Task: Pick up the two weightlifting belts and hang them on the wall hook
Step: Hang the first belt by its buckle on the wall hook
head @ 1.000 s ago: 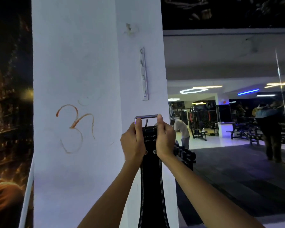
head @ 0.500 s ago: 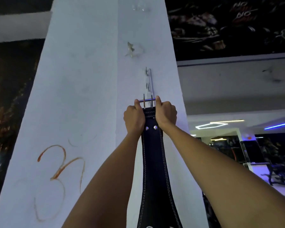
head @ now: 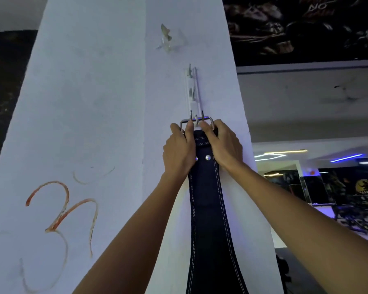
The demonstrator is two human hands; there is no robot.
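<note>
A black leather weightlifting belt (head: 208, 209) with white stitching hangs straight down along a white pillar. My left hand (head: 179, 149) and my right hand (head: 223, 143) both grip its top end, at the metal buckle (head: 197, 122). The buckle is held against the lowest hook of a white wall hook rail (head: 192, 92) fixed vertically on the pillar. The buckle's two prongs point upward on either side of that hook. Whether the buckle is over the hook I cannot tell. Only one belt is in view.
The white pillar (head: 94, 102) carries an orange scrawl (head: 62, 209) at lower left and a chipped spot (head: 166, 37) above the rail. To the right, a dim gym floor with equipment (head: 348, 213) and blue ceiling lights lies beyond the pillar.
Both hands have lifted the belt's buckle up the pillar, from well below the hook rail to its lowest hook. The camera has tilted upward and moved closer to the pillar.
</note>
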